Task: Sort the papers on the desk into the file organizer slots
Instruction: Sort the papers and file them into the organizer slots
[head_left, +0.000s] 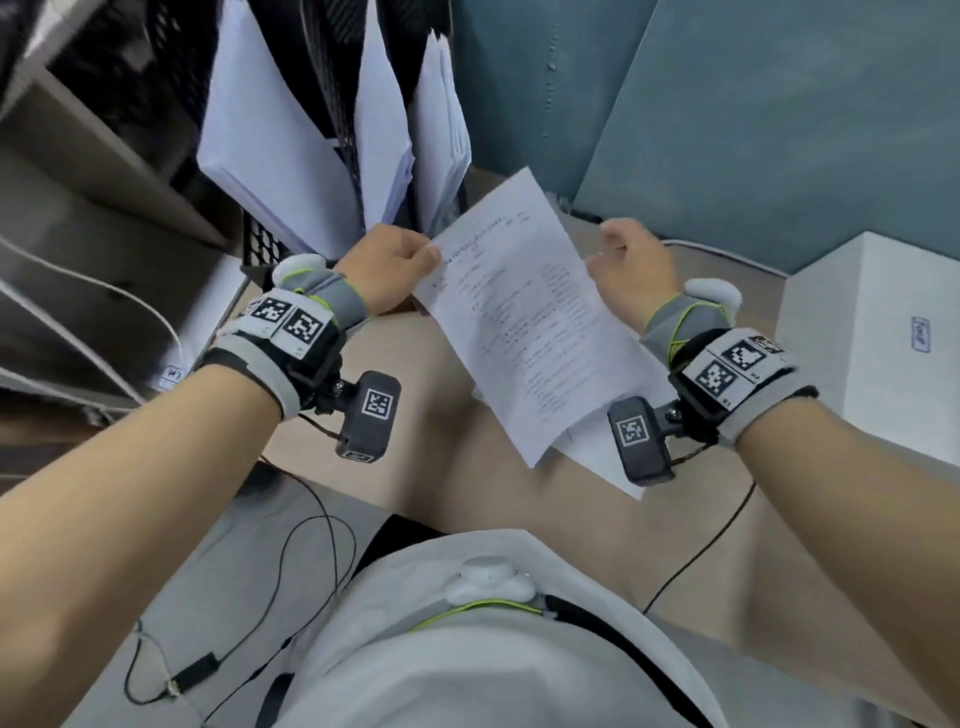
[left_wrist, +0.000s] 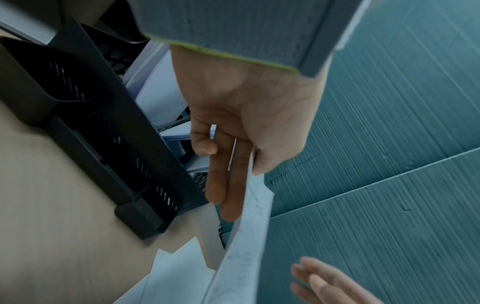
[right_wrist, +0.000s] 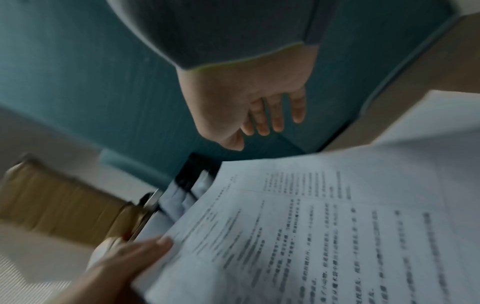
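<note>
Here, left hand (head_left: 387, 267) pinches the light, floppy sheet (head_left: 519, 317) at its edge, frame centre; right hand (head_left: 631, 270) loose, empty.

Dim even light, wide-angle bending at edges, right wrist view motion-blurred

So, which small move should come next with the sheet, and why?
Probably carry the sheet up and left toward the organizer. The left hand alone pinches its corner; the right hand hangs open beside it, and the slots stand just behind, already holding papers.
</note>
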